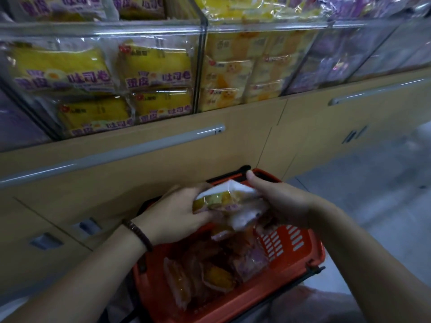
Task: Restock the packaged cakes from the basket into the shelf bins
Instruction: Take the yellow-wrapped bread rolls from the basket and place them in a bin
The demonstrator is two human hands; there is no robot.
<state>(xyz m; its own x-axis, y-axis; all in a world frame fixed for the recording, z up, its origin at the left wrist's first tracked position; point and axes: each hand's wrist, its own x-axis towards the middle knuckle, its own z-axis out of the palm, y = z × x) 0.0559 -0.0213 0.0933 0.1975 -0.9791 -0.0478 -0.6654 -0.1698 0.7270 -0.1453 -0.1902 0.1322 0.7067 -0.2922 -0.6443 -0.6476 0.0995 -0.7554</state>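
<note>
Packaged cakes (pixel 218 200): a small bundle in clear and white wrappers, yellow cake showing through, held between both hands just above the far end of the basket. Left hand (pixel 172 213): fingers curled round the bundle's left side, gripping it. Right hand (pixel 279 201): thumb raised, other fingers tucked against the wrappers on the right side, also gripping. Dark beaded bracelet (pixel 137 231) on the left wrist. Below the hands, red plastic basket (pixel 291 269) with slotted walls, black handle (pixel 229 175) at its far rim; more wrapped cakes (pixel 217 276) lie loose inside, yellow and purple. Basket sits close against a tan cabinet front (pixel 163 178) with a long grey rail (pixel 112 150). Above the cabinet, clear shelf bins (pixel 200 66) side by side: left with yellow packs (pixel 154 66), middle with paler packs (pixel 245 73), right with purple packs (pixel 338 59).
</note>
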